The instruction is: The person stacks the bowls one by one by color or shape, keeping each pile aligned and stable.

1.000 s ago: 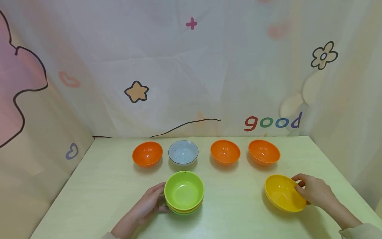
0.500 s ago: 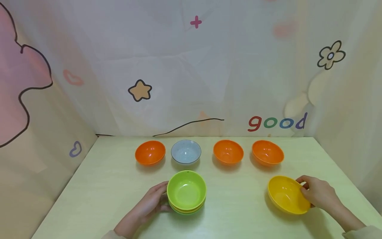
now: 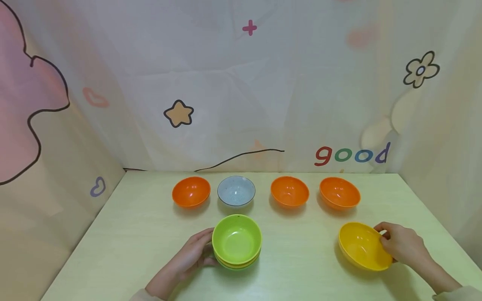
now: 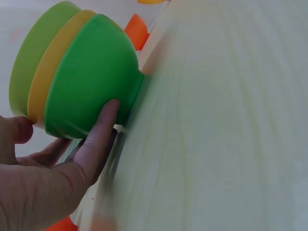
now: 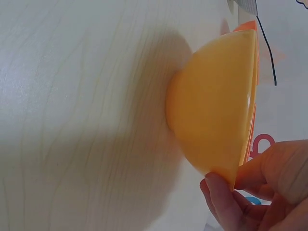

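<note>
In the head view a stack of bowls point(image 3: 237, 240) stands front centre, light green on top. The left wrist view shows a yellow bowl point(image 4: 41, 91) between the light green bowl point(image 4: 24, 72) and a darker green one point(image 4: 98, 77) at the bottom. My left hand point(image 3: 192, 255) holds the stack from its left side, thumb by the upper rims and fingers along the green bowl's underside. Toward the right, my right hand point(image 3: 404, 246) pinches the rim of a single yellow bowl point(image 3: 361, 246), which leans slightly, its base close over the table.
Behind stands a row of bowls: an orange bowl point(image 3: 191, 192) at left, a grey-blue bowl point(image 3: 236, 191), then two more orange bowls, one middle point(image 3: 289, 191) and one right point(image 3: 339, 193). A printed curtain point(image 3: 226, 104) encloses the pale table point(image 3: 120, 234) at back and sides.
Everything in the head view has shifted slightly to the right together. Both hands keep the same holds on the stack and the yellow bowl.
</note>
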`<state>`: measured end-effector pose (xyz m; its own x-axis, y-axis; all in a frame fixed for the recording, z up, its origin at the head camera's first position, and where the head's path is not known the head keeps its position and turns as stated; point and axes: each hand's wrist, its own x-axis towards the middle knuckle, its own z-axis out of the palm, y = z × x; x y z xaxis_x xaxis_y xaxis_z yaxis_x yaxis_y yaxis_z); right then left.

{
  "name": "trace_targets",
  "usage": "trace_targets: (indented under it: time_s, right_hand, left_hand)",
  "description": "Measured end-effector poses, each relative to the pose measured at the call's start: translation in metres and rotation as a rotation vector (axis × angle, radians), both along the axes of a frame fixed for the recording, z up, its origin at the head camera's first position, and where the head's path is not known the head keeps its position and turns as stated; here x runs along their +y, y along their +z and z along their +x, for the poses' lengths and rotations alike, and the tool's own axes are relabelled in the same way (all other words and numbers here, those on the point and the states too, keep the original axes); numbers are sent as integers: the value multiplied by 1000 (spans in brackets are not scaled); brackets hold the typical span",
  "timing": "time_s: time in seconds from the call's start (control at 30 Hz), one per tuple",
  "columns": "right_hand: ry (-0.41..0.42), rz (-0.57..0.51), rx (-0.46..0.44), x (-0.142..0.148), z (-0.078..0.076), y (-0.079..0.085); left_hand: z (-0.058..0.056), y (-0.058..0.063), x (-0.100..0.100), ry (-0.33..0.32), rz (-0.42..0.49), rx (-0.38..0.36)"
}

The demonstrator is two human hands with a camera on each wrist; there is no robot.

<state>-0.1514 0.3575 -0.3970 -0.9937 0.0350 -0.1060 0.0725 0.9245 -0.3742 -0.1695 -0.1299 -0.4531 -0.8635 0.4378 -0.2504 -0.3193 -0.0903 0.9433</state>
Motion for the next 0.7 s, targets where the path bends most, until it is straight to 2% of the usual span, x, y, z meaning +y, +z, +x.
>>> trace_targets:
  time_s: [0.4,0.7]
  right_hand:
    - [10,30,1,-6,-5,7]
    - [29,27,23,-22,-9,15]
  left_hand:
    - [0,-1,0,-5,-4,12]
    - [0,-1,0,-8,-9,8]
